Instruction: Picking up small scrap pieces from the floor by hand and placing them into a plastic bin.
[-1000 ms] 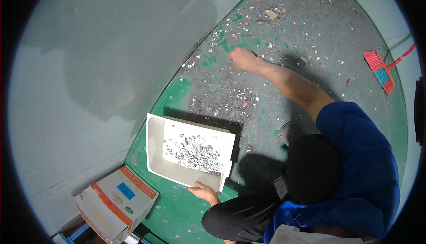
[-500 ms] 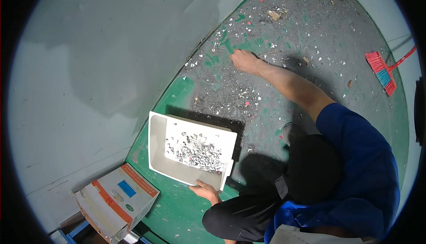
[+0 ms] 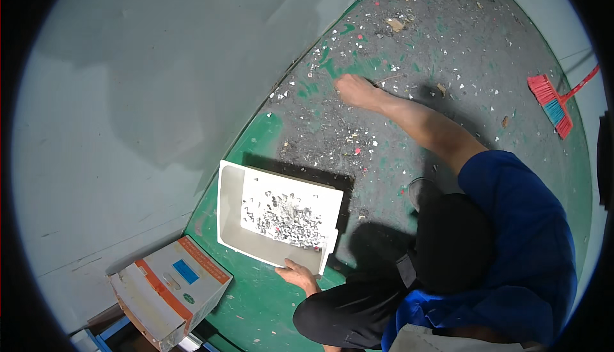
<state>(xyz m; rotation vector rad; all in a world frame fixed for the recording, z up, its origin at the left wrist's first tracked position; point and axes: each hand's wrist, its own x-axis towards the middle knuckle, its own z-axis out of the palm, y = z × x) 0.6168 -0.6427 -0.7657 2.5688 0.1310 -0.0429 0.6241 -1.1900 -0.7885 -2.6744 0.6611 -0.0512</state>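
My left hand [image 3: 298,276] grips the near edge of a white plastic bin [image 3: 230,208], thumb on the rim. The bin rests tilted on the floor, its open side towards me. Inside it, small dark and white scraps [image 3: 289,219] lie scattered over the white inner wall. My right hand [image 3: 355,91] reaches far ahead and touches the dirty grey floor beside a bare green patch. Its fingers are curled closed, and whatever they may hold is hidden beneath it. White chips and dark crumbs [image 3: 354,136] litter the floor between that hand and the bin.
A red and blue broom head [image 3: 551,105] leans at the right. A white and orange cardboard box [image 3: 169,288] stands at the lower left by the grey wall [image 3: 128,179]. Wood scraps [image 3: 395,24] and red bits lie farther off. My shoe [image 3: 422,192] is near my knee.
My right hand has drawn slightly nearer along the floor, its fingers more tucked under. The left hand and the bin stay in place; the whole view has shifted a little.
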